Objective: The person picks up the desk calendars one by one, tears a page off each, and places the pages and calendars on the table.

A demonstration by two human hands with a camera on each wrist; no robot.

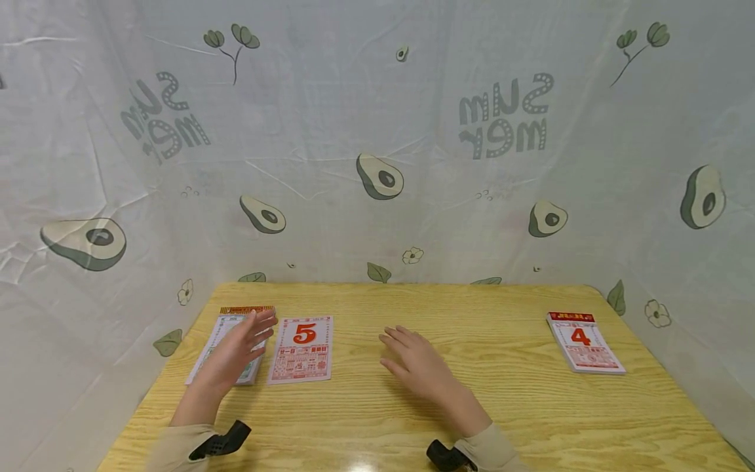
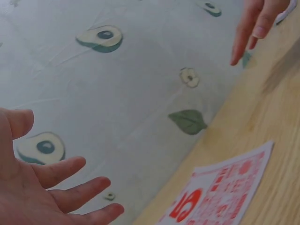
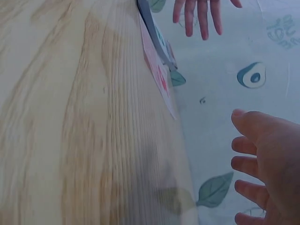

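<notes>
My left hand (image 1: pixel 237 347) hovers with spread fingers and overlaps a tear-off calendar pad (image 1: pixel 227 326) in the head view, hiding part of its top page. Just right of that pad lies a single loose calendar sheet (image 1: pixel 302 357) with a big red 5, which also shows below the fingers in the left wrist view. My right hand (image 1: pixel 420 368) is held over the middle of the table, its fingers relaxed and holding nothing. Farther right rests a second calendar pad (image 1: pixel 585 344) with a red header strip and a red 4 on top.
The table (image 1: pixel 448 305) has a yellow wood grain. A pale curtain (image 1: pixel 330 124) printed with avocados and leaves encloses its back and both sides. Each wrist wears a black band (image 1: pixel 221 443) at the cuff.
</notes>
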